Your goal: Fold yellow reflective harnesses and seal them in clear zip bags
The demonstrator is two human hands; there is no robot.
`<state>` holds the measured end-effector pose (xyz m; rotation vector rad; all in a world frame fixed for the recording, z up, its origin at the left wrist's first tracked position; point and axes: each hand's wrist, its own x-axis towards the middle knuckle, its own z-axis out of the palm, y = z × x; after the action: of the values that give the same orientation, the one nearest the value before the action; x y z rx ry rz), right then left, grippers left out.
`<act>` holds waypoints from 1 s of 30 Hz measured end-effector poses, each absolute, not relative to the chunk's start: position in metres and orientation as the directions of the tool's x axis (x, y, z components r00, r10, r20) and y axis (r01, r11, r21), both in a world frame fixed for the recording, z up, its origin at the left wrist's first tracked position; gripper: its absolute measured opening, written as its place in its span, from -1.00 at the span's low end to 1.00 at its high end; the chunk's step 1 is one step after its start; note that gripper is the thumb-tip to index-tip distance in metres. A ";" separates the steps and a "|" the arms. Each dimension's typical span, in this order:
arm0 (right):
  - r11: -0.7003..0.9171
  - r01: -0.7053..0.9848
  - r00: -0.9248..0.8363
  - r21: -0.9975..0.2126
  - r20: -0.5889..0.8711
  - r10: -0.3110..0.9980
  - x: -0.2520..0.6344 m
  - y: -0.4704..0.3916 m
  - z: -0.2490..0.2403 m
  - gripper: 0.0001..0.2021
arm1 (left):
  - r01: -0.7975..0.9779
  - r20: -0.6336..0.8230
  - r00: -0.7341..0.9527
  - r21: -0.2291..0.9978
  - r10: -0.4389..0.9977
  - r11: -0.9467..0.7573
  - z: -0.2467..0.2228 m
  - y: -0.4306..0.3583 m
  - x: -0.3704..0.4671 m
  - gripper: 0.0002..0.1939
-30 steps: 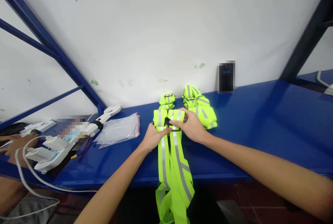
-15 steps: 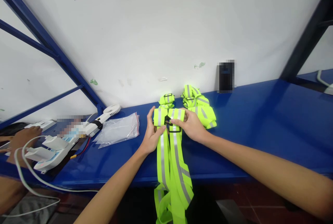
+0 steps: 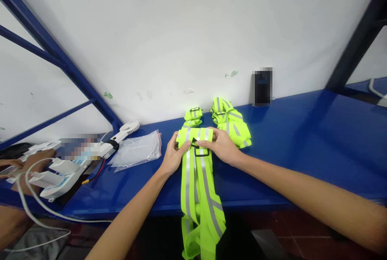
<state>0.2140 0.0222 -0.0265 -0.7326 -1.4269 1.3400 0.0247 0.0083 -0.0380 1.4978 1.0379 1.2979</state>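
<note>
A neon yellow-green reflective strap [image 3: 189, 183] with silver stripes is folded over at its top, its lower loops hanging past the table's front edge. My left hand [image 3: 174, 154] is closed on the fold's left side, thumb in front. Gripping the right side of the same fold is my right hand [image 3: 223, 145], its thumb near the middle. Between and below the thumbs a black buckle [image 3: 202, 152] lies against the strap. Behind the hands sit a small rolled strap bundle [image 3: 193, 115] and, to its right, a larger pile of straps [image 3: 234, 127].
Clear plastic bags [image 3: 137, 149] lie left of my hands on the blue table [image 3: 290, 151]. Farther left are a white handheld fan [image 3: 130, 127], a power strip [image 3: 57, 185] with cables, and another person's hand [image 3: 38, 161]. A blurred-out dark object [image 3: 262, 87] leans on the wall.
The two strap sections at the top have come together into one flat fold, and my hands are slightly closer. The other person's hand at far left has shifted.
</note>
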 end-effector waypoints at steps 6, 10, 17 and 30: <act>0.333 -0.088 -0.317 -0.939 0.344 0.884 0.216 0.025 -0.033 -0.73 | 0.041 0.262 0.114 0.962 0.958 -0.268 -0.040 0.008 0.025 -0.58; 0.355 -0.118 -0.320 -0.927 0.374 0.870 0.216 0.026 -0.032 -0.75 | -0.018 0.264 0.175 0.964 0.949 -0.265 -0.041 0.007 0.024 -0.50; 0.344 -0.177 -0.256 -0.922 0.381 0.889 0.215 0.027 -0.026 -0.58 | -0.051 0.277 0.212 0.961 0.937 -0.272 -0.047 0.013 0.024 -0.41; 0.377 -0.184 -0.355 -0.908 0.419 0.835 0.217 0.025 -0.031 -0.53 | -0.097 0.246 0.252 0.969 0.936 -0.228 -0.049 0.013 0.023 -0.43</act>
<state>0.2165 0.0254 -0.0309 -0.5995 -1.5759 1.2023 0.0228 0.0126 -0.0486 1.4455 0.8379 1.2071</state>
